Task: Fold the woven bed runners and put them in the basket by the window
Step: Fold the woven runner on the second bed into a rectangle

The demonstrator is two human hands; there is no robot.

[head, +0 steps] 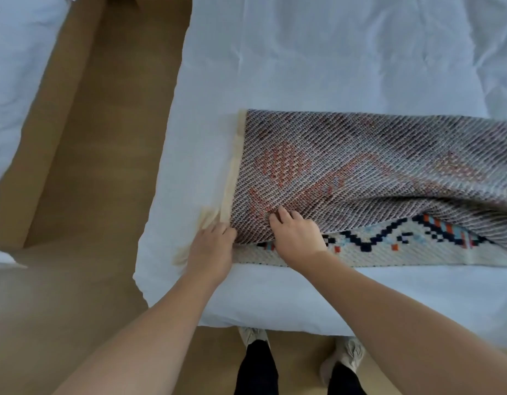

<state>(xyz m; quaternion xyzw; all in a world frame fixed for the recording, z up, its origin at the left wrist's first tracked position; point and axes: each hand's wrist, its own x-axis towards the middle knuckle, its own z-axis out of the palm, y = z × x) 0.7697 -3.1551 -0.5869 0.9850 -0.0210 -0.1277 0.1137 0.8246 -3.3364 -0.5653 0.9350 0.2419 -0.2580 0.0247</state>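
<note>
A woven bed runner (360, 172) lies across the white bed (317, 61), folded over lengthwise so its grey, faded underside faces up. Its cream patterned face with navy, orange and blue motifs (389, 246) shows along the near edge. A cream fringe (232, 178) runs down its left end. My left hand (211, 249) grips the near left corner of the runner by the fringe. My right hand (296, 235) rests flat on the folded layer just right of it, fingers spread. No basket is in view.
A second white bed (18, 81) stands at the left across a strip of tan wooden floor (98, 166). My legs and light shoes (255, 337) are at the near edge of the bed.
</note>
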